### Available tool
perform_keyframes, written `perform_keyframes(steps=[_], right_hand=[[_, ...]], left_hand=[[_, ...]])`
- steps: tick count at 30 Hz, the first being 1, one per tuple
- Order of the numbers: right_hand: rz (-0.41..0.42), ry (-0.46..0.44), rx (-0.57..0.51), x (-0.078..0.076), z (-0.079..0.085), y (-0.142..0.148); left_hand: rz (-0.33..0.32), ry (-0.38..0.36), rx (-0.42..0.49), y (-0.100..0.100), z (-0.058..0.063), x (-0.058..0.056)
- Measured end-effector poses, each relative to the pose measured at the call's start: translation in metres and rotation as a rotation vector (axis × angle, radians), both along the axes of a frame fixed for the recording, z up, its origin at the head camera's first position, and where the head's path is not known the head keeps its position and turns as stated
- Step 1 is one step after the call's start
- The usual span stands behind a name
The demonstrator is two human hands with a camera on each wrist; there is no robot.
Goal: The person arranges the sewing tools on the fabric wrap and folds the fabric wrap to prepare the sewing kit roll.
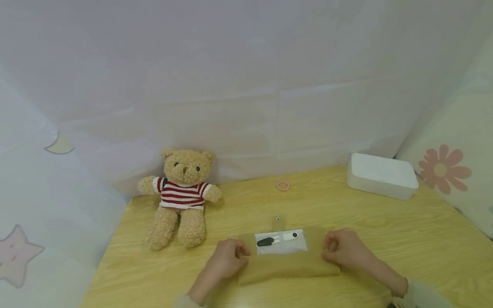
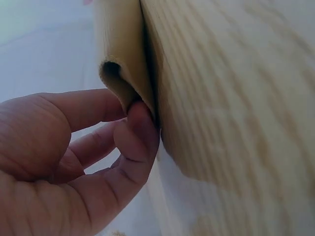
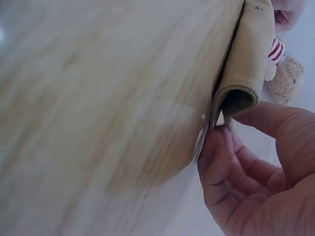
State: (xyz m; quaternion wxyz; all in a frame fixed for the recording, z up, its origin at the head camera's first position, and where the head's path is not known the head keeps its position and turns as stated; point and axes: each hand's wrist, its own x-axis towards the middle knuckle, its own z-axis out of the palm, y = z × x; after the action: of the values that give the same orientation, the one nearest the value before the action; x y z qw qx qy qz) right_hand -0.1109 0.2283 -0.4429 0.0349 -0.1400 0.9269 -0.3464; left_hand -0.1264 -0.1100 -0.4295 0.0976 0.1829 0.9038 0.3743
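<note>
A tan cloth sewing pouch [image 1: 289, 268] lies on the table, its near part folded over toward the back. At its left end my left hand [image 1: 228, 260] pinches the fold between thumb and fingers. My right hand [image 1: 349, 250] pinches the fold's other end. Thread snips [image 1: 285, 238] with a black-covered tip lie across a white panel [image 1: 285, 248] behind the fold, under a pale band. A narrow tab with a snap [image 1: 277, 219] sticks out from the pouch's far side. Each wrist view shows the folded cloth [image 2: 123, 44] as a rounded loop at the fingertips.
A teddy bear [image 1: 181, 192] in a red-and-white striped top sits at the back left. Behind the pouch lies a pink ring [image 1: 283, 185]. A white box [image 1: 381, 175] stands at the back right of the wooden table [image 1: 246, 205], near the white cloth backdrop [image 1: 246, 107].
</note>
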Motion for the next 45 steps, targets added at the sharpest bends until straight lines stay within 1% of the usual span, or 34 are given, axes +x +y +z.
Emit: perform_keyframes(steps=[3,5,6,9,11,12,14,15,17,20,22,24,26,28,29,31,32,35,39,42,45], right_hand=[[0.008,0.063,0.032,0.002,0.0,-0.001],[0.034,0.117,0.039,0.003,-0.001,-0.001],[0.055,0.152,0.034,0.003,-0.001,-0.002],[0.141,0.246,0.001,0.004,-0.003,-0.003],[0.199,0.294,-0.027,0.005,-0.005,-0.003],[0.22,0.309,-0.043,0.006,-0.007,-0.003],[0.254,0.326,-0.071,0.007,-0.009,-0.002],[0.266,0.332,-0.081,0.007,-0.01,-0.002],[0.287,0.353,-0.09,0.008,-0.011,-0.002],[0.329,0.384,-0.076,0.01,-0.01,-0.001],[0.362,0.393,-0.053,0.012,-0.009,-0.001],[0.396,0.383,-0.033,0.014,-0.007,0.0],[0.422,0.354,0.001,0.016,-0.004,0.001],[0.432,0.334,0.044,0.018,-0.001,0.002],[0.435,0.323,0.062,0.019,0.0,0.003],[0.439,0.293,0.092,0.02,0.001,0.004],[0.439,0.282,0.1,0.021,0.001,0.005],[0.44,0.255,0.104,0.022,-0.001,0.005],[0.443,0.248,0.111,0.021,-0.002,0.004],[0.448,0.252,0.106,0.02,-0.001,0.004],[0.46,0.265,0.08,0.019,0.0,0.002]], left_hand=[[-0.007,0.023,-0.029,0.005,0.0,0.001],[-0.015,0.072,-0.059,0.009,-0.001,0.002],[-0.027,0.112,-0.075,0.012,-0.002,0.002],[-0.091,0.259,-0.13,0.019,-0.004,0.004],[-0.147,0.342,-0.13,0.022,-0.004,0.006],[-0.178,0.377,-0.124,0.022,-0.005,0.006],[-0.227,0.401,-0.108,0.022,-0.005,0.007],[-0.247,0.4,-0.094,0.02,-0.004,0.008],[-0.283,0.36,-0.094,0.017,-0.002,0.01],[-0.316,0.24,-0.116,0.01,0.003,0.015],[-0.301,0.146,-0.145,0.008,0.005,0.021],[-0.273,0.104,-0.186,0.008,0.005,0.027],[-0.256,0.137,-0.234,0.009,0.004,0.032],[-0.252,0.199,-0.269,0.012,0.004,0.034],[-0.257,0.23,-0.281,0.012,0.004,0.034],[-0.27,0.268,-0.287,0.012,0.005,0.034],[-0.274,0.268,-0.285,0.012,0.005,0.034],[-0.278,0.23,-0.269,0.01,0.004,0.032],[-0.274,0.184,-0.248,0.008,0.004,0.028],[-0.284,0.166,-0.216,0.006,0.004,0.025],[-0.303,0.178,-0.169,0.003,0.004,0.022]])
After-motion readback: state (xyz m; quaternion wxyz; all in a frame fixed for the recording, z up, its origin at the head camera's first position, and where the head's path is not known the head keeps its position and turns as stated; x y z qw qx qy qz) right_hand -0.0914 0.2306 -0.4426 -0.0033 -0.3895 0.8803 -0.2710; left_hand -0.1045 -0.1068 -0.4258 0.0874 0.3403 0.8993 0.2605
